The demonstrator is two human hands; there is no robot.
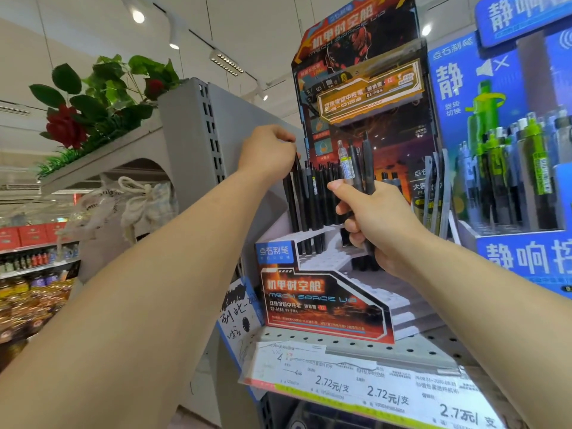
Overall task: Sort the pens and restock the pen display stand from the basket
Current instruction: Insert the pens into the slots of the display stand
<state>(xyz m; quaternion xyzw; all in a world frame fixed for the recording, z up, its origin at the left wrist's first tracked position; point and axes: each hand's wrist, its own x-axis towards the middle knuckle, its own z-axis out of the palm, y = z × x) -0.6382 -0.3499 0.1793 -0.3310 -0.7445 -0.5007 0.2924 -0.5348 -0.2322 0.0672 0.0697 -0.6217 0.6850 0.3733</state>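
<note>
Head view: left hand (268, 150) pinching a racked pen top (297, 159), right hand (376, 221) gripping a pen bundle (356, 168), lower ends hidden.

Light: bright, even, from ceiling spotlights (138, 16) and track lamps (227, 64).
Glare: white sheen on the price labels (356, 382).
Distortion: wide-angle bending at edges.
Focus: left background shelves (34, 264) soft.

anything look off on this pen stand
Yes. The black pens at the back left of the stand lean left instead of standing straight, and most white slots in front are unfilled. A clear pen is mixed into the dark bunch in the right hand.
</note>
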